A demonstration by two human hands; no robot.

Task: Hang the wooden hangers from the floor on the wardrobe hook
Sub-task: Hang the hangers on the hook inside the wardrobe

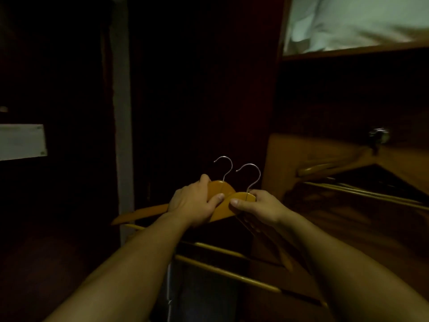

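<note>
I hold two wooden hangers with metal hooks in front of me in a dim wardrobe. My left hand grips the top of the left hanger, whose arm stretches down to the left. My right hand grips the top of the right hanger, whose body runs down under my right forearm. Both metal hooks point up, side by side. At the right, a metal wardrobe hook carries another wooden hanger.
A pale vertical post stands left of the hangers. A white plate is at the far left. Pale fabric lies on a shelf at the upper right. Wooden bars cross below my arms.
</note>
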